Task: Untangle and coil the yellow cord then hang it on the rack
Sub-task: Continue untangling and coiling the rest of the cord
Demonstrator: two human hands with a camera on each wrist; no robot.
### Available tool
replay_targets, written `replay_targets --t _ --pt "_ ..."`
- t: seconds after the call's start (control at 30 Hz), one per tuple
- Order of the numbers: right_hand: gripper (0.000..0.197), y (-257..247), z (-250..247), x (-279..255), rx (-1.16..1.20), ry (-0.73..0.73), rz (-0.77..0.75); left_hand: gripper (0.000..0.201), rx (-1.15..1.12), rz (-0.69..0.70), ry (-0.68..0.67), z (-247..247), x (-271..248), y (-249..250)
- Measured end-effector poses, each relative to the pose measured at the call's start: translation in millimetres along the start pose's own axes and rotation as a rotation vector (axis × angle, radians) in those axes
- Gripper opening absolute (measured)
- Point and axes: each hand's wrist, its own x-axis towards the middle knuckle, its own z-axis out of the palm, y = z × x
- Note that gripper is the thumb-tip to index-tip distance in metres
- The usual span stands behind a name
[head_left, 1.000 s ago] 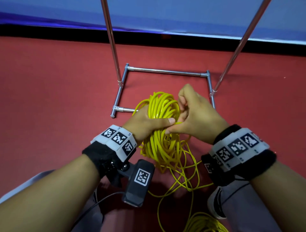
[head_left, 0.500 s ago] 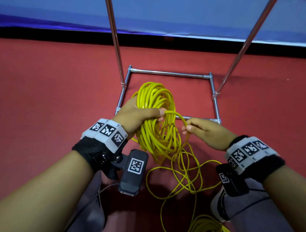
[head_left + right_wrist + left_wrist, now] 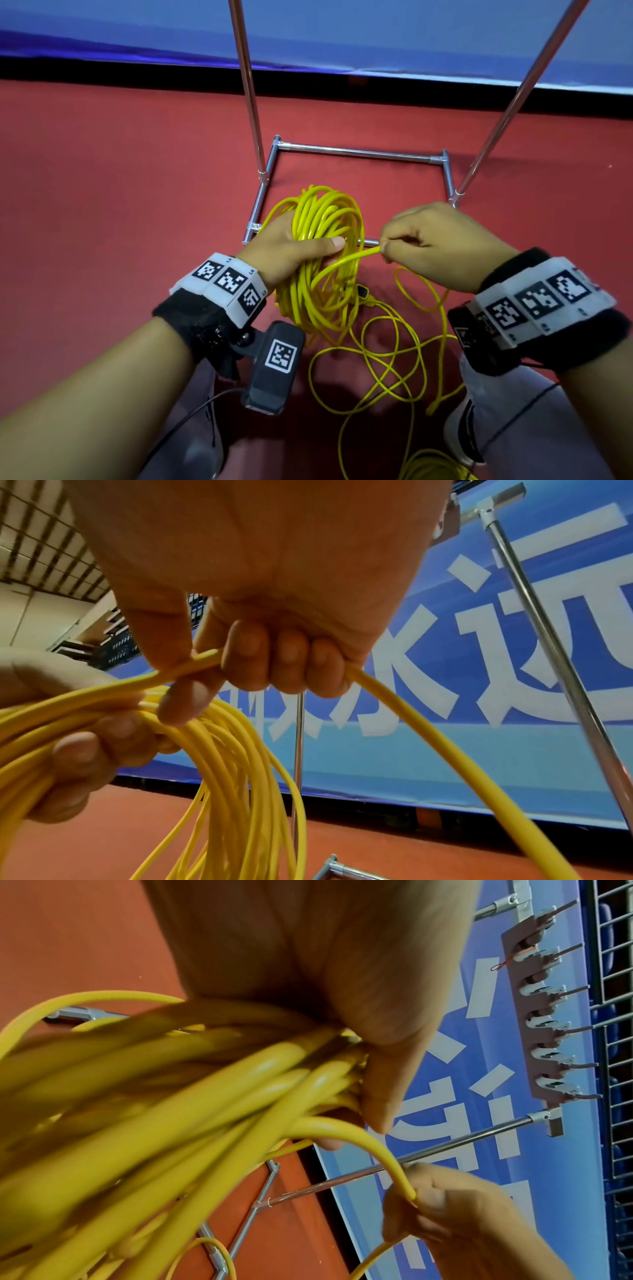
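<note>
A yellow cord (image 3: 322, 260) is partly wound into a thick coil, and my left hand (image 3: 291, 246) grips that coil with the thumb across its strands. Loose loops of the cord (image 3: 387, 346) trail on the red floor below. My right hand (image 3: 431, 240) holds a single strand just right of the coil, thumb and curled fingers closed round it (image 3: 260, 658). The metal rack (image 3: 359, 154) stands right behind the hands; its hook board (image 3: 537, 1015) shows high up in the left wrist view. From the left wrist, the coil (image 3: 171, 1096) fills the frame.
Two slanted rack poles (image 3: 248, 89) (image 3: 513, 99) rise on either side of the hands. A blue banner wall (image 3: 376, 37) closes the back. More yellow cord (image 3: 435, 466) lies heaped at the bottom edge, by my shoe (image 3: 459, 431) and knees.
My right hand dropped away from the coil, took a loose strand, and has lifted it back up beside the coil. The left hand kept its grip on the coil.
</note>
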Motion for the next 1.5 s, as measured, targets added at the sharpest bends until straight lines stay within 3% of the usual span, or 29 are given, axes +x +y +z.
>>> replay_targets --t 0.1,0.3,0.5,0.6,0.7,0.8,0.9,1.03,1.17,1.4,1.5 --pt "0.036 5 -10 2 -0.039 -0.016 -0.035 0.012 0.039 -0.009 -0.057 -1 1 0" --pt "0.032 22 -31 -5 0.159 0.033 0.087 0.02 0.075 0.026 -0.019 -3 5 -4" --pt "0.028 -2 11 12 0.163 -0.195 -0.044 0.031 0.055 0.058 0.047 1 11 -12" --pt "0.016 -8 28 17 0.231 -0.116 -0.115 0.02 0.038 0.09 -0.027 7 10 -6" --pt "0.012 -2 27 17 0.343 -0.019 -0.051 0.025 0.007 0.099 -0.047 9 10 -3" --pt "0.046 -1 21 16 0.59 0.063 0.058 0.049 0.046 0.153 -0.051 10 11 -2" --pt "0.061 -11 19 19 0.614 0.128 0.002 0.078 0.104 0.202 -0.087 14 9 -1" --pt "0.06 -13 22 24 0.539 0.266 -0.04 0.045 0.078 0.166 -0.117 14 9 -2" --pt "0.057 -14 23 26 0.577 0.213 -0.112 0.032 0.051 0.123 -0.201 13 5 0" --pt "0.059 2 26 19 0.547 0.21 -0.06 0.064 0.051 0.11 -0.173 11 4 6" --pt "0.039 15 31 16 0.564 0.144 -0.03 0.065 0.031 0.081 -0.134 5 4 6"
